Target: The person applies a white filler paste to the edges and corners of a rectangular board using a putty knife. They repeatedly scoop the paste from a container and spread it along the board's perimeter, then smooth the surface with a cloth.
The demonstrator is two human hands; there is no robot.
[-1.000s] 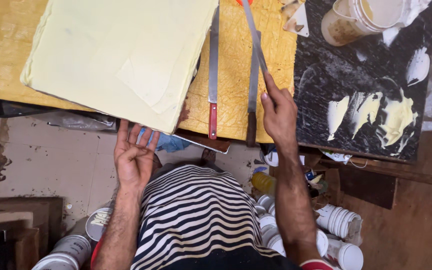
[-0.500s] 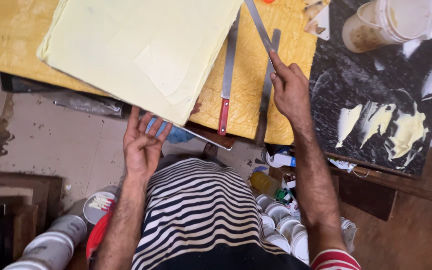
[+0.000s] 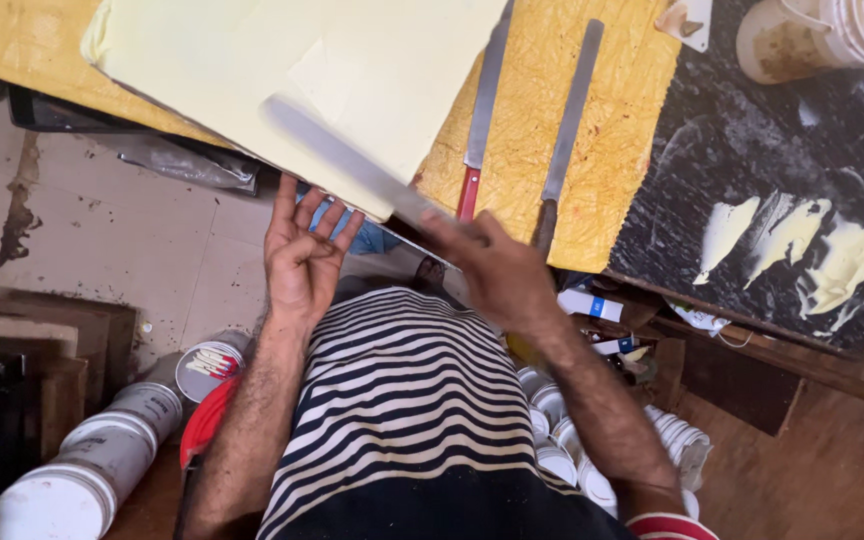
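1. The right hand (image 3: pixel 487 265) is closed around the handle end of a long flat palette knife (image 3: pixel 347 160), whose blade is motion-blurred and slants up to the left across the pale yellow board (image 3: pixel 292 70).
2. The left hand (image 3: pixel 304 258) is open, palm up and fingers spread, just below the near edge of that board; its fingertips come close to the edge, though whether they touch it cannot be told.
3. The pale yellow board lies tilted on a yellow-covered table (image 3: pixel 572 150), overhanging the table's near edge.
4. Two more knives lie side by side on the yellow cover, right of the board: a red-handled knife (image 3: pixel 482 110) and a dark-handled knife (image 3: pixel 567 130) (both with blades pointing away from the person).
5. Further right is a black slab (image 3: pixel 752 180) smeared with pale yellow paste (image 3: pixel 852 260), and a stained white bucket (image 3: pixel 802 35) stands at its far end.
6. The person wears a black-and-white striped shirt (image 3: pixel 402 400).
7. White lidded tubs (image 3: pixel 62 480) stand on the floor at the lower left, and a cluster of small white containers (image 3: pixel 572 440) sits under the table by the right forearm.
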